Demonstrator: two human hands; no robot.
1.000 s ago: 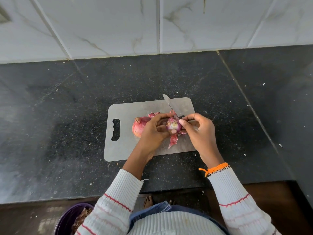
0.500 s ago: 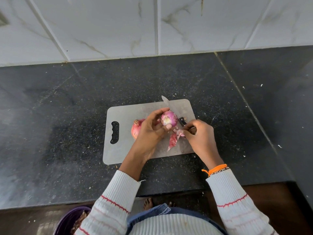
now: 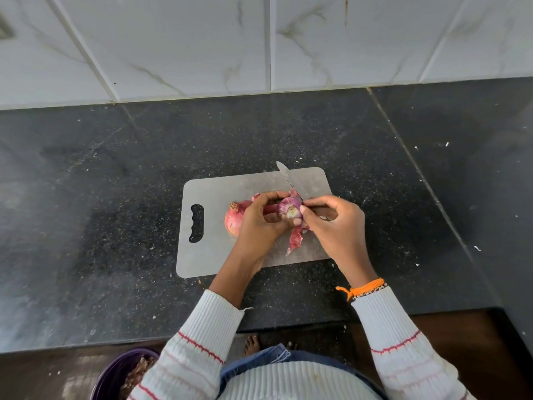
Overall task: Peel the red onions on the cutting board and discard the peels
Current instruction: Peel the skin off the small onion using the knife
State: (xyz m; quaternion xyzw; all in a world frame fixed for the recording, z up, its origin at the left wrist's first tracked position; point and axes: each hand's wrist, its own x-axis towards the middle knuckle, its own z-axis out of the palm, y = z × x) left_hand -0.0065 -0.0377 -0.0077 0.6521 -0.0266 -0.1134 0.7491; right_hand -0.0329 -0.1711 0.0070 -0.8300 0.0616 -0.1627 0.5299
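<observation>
My left hand (image 3: 261,219) grips a partly peeled red onion (image 3: 290,209) above the grey cutting board (image 3: 213,197). My right hand (image 3: 336,226) holds a knife (image 3: 287,177) whose blade points up and left, and its thumb presses on the onion's right side. A loose strip of red peel (image 3: 295,241) hangs below the onion over the board. A second red onion (image 3: 235,217) with its skin on lies on the board, partly hidden behind my left hand.
The board lies on a black stone counter (image 3: 115,226) backed by white marble tiles. A purple bin (image 3: 115,373) holding peels stands on the floor at the lower left, below the counter's edge.
My right hand moved back up from the loose peel to the onion's side. My left hand turned the onion, so its pale cut end now faces me.
</observation>
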